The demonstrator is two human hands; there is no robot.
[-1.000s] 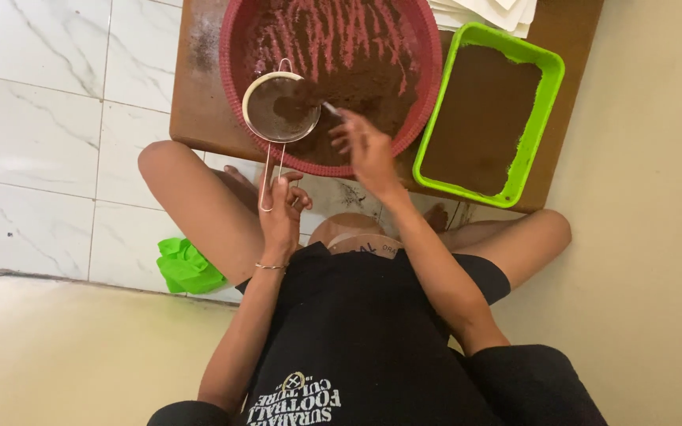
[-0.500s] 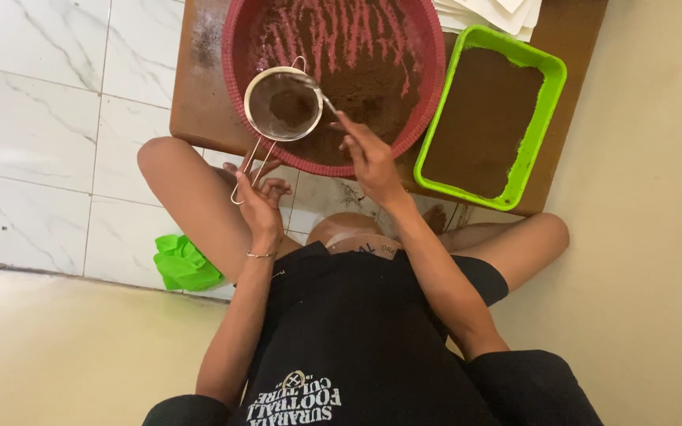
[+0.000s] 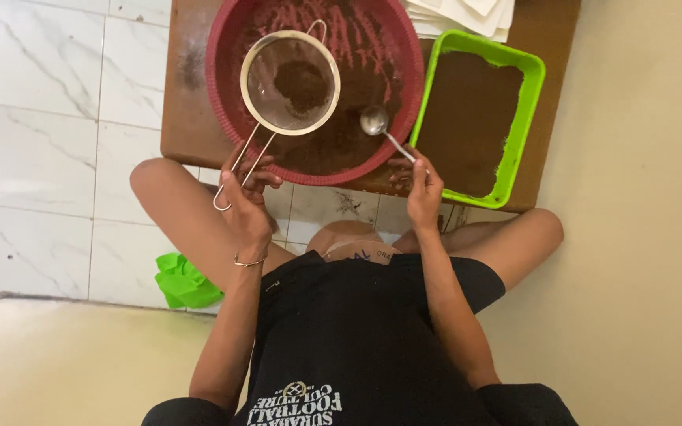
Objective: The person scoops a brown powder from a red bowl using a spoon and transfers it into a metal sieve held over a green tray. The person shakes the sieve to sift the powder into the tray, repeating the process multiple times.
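- left hand point(image 3: 245, 207), sitting left of centre in the frame, has its fingers wrapped round the wire handle of a round metal sieve point(image 3: 290, 80)
- the sieve's mesh bowl hangs over the upper left part of a big red basin point(image 3: 222, 118), and there's a dark clump of brown powder in the middle of the mesh
- right hand point(image 3: 422, 188), just right of centre, is pinching the handle end of a metal spoon point(image 3: 375, 121); the spoon's bowl sits inside the basin near its right rim, looks empty from here
- basin bottom is covered in the same brown powder, with streaky marks up the far wall
- basin sits on a low brown wooden board point(image 3: 187, 95) at the top of the frame
- right next to the basin, upper right, is a green rectangular tray point(image 3: 532, 95) filled flat with brown powder, touching or nearly touching the basin rim, can't tell which
- some white paper sheets point(image 3: 467, 16) poke in at the top edge above the tray
- a green plastic thing point(image 3: 185, 282) lies on the white tiled floor point(image 3: 41, 158), lower left, beside the person's knee
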